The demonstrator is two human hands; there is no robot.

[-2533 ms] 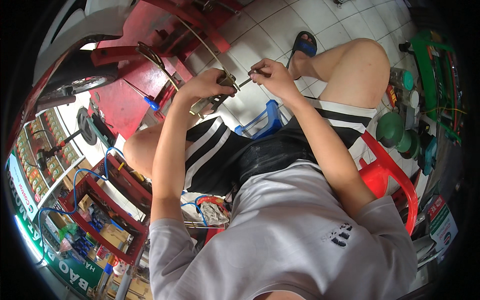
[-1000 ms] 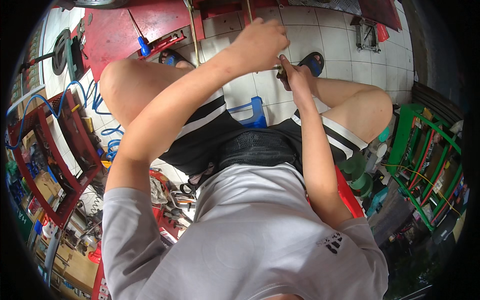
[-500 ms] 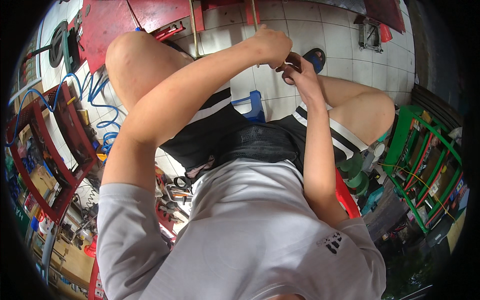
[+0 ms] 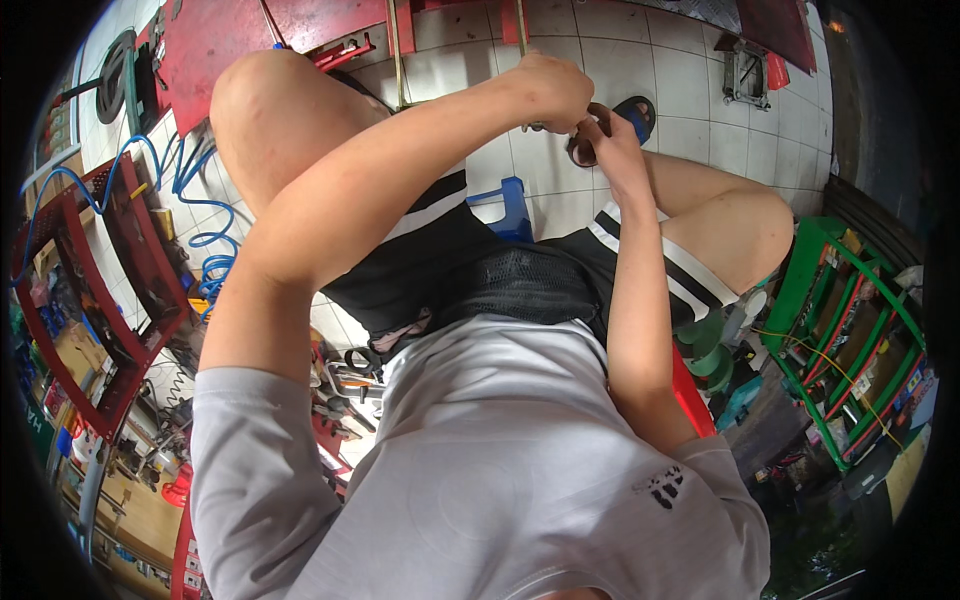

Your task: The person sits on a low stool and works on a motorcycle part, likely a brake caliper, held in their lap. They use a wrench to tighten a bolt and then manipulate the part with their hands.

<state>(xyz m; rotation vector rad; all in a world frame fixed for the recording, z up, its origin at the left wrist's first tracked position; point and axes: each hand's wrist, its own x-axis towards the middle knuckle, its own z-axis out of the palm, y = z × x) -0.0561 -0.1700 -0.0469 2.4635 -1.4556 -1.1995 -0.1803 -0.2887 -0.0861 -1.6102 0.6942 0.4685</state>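
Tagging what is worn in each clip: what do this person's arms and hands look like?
Short, plain light grey T-shirt sleeves leave both forearms bare. The left hand and right hand are ungloved; no watch shows on either wrist.

Brass-coloured metal frame point(image 4: 396, 52), two long rods point(image 4: 521, 26) apart, lower end half-hidden.

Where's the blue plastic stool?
In the head view, the blue stool is above and slightly right of centre, between the person's legs, pictured below the left hand and right hand.
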